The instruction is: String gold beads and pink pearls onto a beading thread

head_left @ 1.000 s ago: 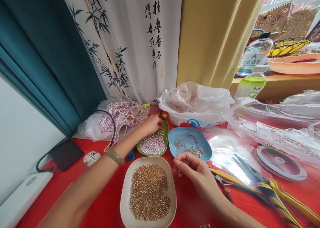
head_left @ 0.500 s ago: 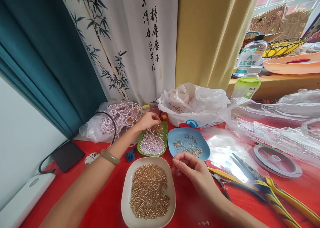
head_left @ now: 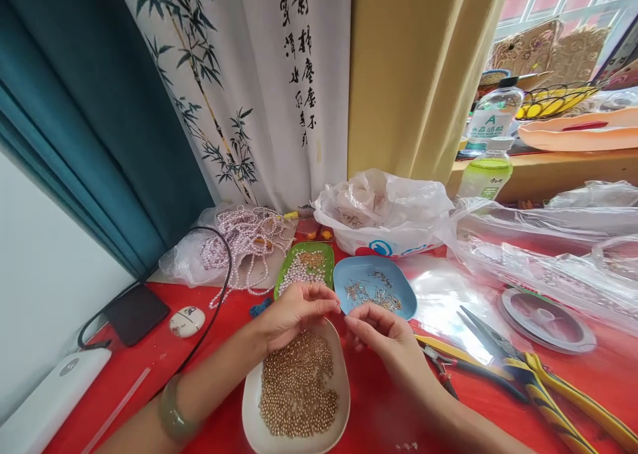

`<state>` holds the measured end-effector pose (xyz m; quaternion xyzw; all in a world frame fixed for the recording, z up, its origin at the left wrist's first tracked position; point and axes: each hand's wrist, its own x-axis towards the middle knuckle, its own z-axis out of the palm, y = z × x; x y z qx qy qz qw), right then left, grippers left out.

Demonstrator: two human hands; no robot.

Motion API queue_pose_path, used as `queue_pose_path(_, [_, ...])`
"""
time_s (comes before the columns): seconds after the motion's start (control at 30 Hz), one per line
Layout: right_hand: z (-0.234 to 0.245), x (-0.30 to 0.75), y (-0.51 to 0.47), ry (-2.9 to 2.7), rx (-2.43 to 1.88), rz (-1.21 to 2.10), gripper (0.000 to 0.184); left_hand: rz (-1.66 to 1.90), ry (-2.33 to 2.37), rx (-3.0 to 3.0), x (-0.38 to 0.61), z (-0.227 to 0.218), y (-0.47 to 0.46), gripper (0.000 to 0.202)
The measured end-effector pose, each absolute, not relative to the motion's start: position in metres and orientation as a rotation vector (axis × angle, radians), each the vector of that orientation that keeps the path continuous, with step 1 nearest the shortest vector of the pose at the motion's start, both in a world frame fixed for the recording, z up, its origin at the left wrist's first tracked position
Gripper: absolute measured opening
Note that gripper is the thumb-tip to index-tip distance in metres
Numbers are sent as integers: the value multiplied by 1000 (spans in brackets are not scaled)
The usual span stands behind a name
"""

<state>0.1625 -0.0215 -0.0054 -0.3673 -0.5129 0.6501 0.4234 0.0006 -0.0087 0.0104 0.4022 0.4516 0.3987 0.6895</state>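
My left hand (head_left: 304, 313), with a bangle on the wrist, is closed in a pinch above the far edge of the white tray. Its fingertips nearly meet those of my right hand (head_left: 381, 331), also pinched. Whatever is between the fingers of either hand is too small to name. Gold beads (head_left: 298, 387) fill much of the white tray (head_left: 253, 407) below. Behind my left hand, a green tray (head_left: 329, 258) holds pale pearl beads (head_left: 299, 271) and small gold pieces (head_left: 312, 260). Just beyond my right hand, a blue tray (head_left: 406, 294) has thin metal pins and small findings in it.
Pliers (head_left: 528, 374) with yellow handles and more tools lie at right, near a clear spool (head_left: 545, 321). A plastic-bag-lined container (head_left: 389, 231) stands behind the trays. At left are pink bead strands (head_left: 239, 238), a black cable (head_left: 226, 261) and a dark phone-like slab (head_left: 135, 314).
My left hand has come back from the green tray toward me, up to my right fingertips. The right hand has stayed nearly in place, still pinched.
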Motion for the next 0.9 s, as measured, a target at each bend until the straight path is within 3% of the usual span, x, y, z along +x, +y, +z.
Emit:
queue_pose_path(0.57, [-8,161,-24,-1215,-889,1731,13,907,942,901,5,4,-10,13])
queue_pose_path(0.9, [-10,161,-23,-1213,-894,1740,12,915,999,903,6,5,-10,18])
